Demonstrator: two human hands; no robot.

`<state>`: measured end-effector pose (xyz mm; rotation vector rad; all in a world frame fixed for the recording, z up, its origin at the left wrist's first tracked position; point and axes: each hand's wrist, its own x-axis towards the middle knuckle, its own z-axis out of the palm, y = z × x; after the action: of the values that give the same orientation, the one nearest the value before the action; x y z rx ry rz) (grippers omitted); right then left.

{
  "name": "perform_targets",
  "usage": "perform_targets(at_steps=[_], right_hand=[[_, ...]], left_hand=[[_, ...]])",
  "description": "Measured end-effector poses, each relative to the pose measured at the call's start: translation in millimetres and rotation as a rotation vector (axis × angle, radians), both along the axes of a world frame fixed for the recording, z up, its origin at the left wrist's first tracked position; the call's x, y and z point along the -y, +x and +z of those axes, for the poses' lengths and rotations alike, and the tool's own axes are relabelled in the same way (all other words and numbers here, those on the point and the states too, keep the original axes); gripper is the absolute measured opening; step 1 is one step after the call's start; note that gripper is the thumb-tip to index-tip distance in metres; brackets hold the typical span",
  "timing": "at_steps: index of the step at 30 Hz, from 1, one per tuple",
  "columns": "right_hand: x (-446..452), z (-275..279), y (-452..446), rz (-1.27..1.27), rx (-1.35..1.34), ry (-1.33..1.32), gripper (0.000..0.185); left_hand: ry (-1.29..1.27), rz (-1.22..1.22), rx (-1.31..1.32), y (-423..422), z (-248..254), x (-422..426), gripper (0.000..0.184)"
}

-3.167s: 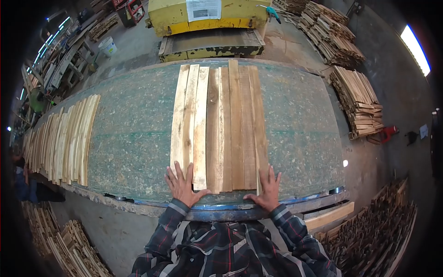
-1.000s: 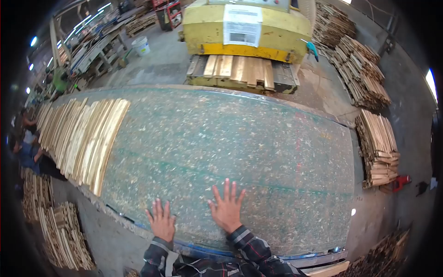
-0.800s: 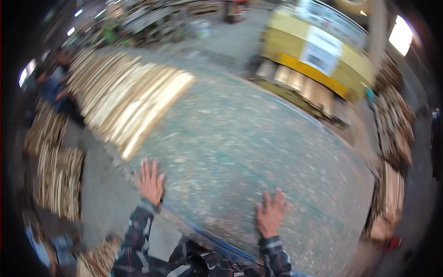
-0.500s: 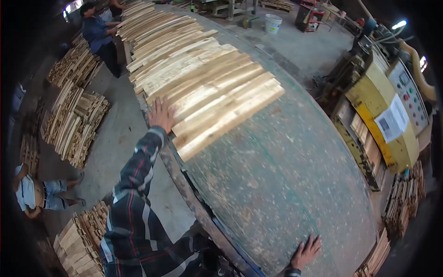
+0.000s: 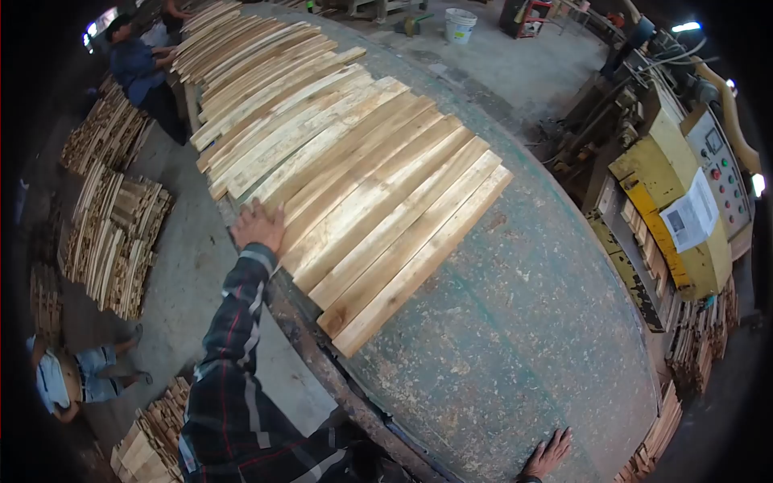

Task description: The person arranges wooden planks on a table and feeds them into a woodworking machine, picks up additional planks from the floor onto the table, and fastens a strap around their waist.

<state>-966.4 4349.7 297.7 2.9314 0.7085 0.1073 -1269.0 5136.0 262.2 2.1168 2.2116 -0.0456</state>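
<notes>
Long wooden slats (image 5: 386,193) lie side by side across a worn green table (image 5: 483,338), in a row that runs to the far end. At the near left ends of the slats, my left hand (image 5: 259,227) rests with its fingers spread against the wood. It is not closed round any slat. My right hand (image 5: 549,456) lies flat on the bare table surface at the bottom right, fingers stretched out and nothing in them.
A yellow machine with a button panel (image 5: 721,173) stands at the right. Stacked slats (image 5: 117,233) line the floor at the left. A person in a blue shirt (image 5: 135,68) works at the far end; another person (image 5: 72,374) is at lower left. A white bucket (image 5: 460,26) stands beyond.
The nearest slats reach farther toward me along the table, and thin gaps show between some of them. My left hand has shifted slightly left in view; my right hand stays on the table.
</notes>
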Motion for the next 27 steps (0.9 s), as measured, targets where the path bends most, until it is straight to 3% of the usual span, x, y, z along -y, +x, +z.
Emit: perform_targets(at_steps=[3,5,7,9,11,12,20,23,27], right_hand=[[1.8,-2.9,0.8,0.016,-0.025,0.036,0.06],[-4.3,7.8,-3.5,-0.013,-0.053,0.088,0.06],[-13.5,16.3,-5.2,-0.066,-0.095,0.151,0.06],[-10.1,18.5,-5.8,-0.1,-0.106,0.222,0.061],[-8.2,14.2,-4.6,-0.11,-0.119,0.255,0.061],[-8.6,10.4,-7.8,-0.115,-0.119,0.278,0.06],[2.9,16.0,-1.7,-0.056,-0.124,0.377,0.057],[4.0,25.1,-3.3,-0.052,-0.163,0.432,0.059],[-10.4,6.4,-33.0,-0.031,-0.293,0.704,0.083]], left_hand=[[0.116,-0.134,-0.076,6.6,-5.5,-42.1,0.078],[0.109,-0.294,0.097,18.5,-37.4,-97.0,0.079],[0.084,-0.191,0.015,45.2,-75.4,-134.8,0.082],[0.027,-0.025,0.068,75.7,-37.1,-109.4,0.088],[0.095,-0.054,0.217,69.0,-58.3,-107.6,0.094],[0.064,-0.054,0.245,77.3,-39.8,-88.1,0.097],[0.191,-0.285,0.298,151.0,-50.6,44.7,0.091],[0.208,-0.415,0.314,191.9,-24.5,151.0,0.091],[0.235,-0.467,0.34,229.1,-13.1,315.7,0.092]])
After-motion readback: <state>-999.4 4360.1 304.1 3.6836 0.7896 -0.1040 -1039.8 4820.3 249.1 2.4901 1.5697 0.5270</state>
